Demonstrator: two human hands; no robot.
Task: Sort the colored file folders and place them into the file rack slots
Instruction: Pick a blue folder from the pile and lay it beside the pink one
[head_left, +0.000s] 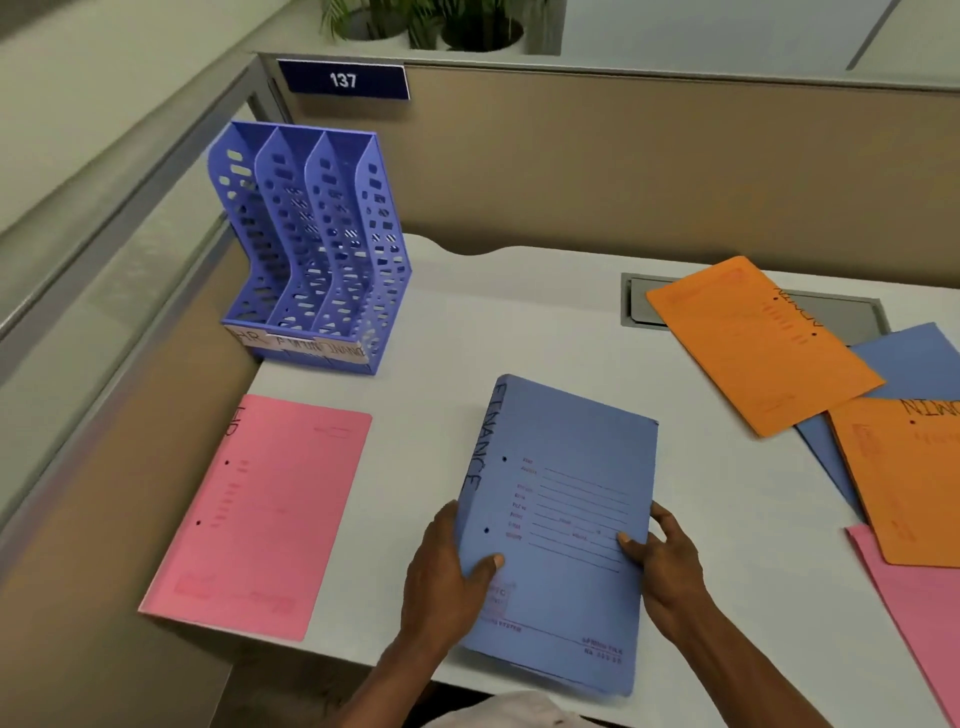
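Observation:
I hold a blue folder (566, 499) marked FINANCE in front of me, above the desk's near edge. My left hand (447, 577) grips its left edge and my right hand (667, 566) grips its right edge. A blue file rack (311, 244) with three empty slots and paper labels on its front stands at the back left. A pink folder (260, 514) marked HR lies flat at the left. At the right lies a loose pile: an orange folder (753, 343), a second orange folder (904, 478), another blue folder (919, 364) and a pink folder (919, 608).
The white desk (509, 312) is walled by beige partitions at the back and left. A grey cable hatch (644, 306) sits at the back, partly under the orange folder. A sign reading 137 (343, 79) hangs on the partition.

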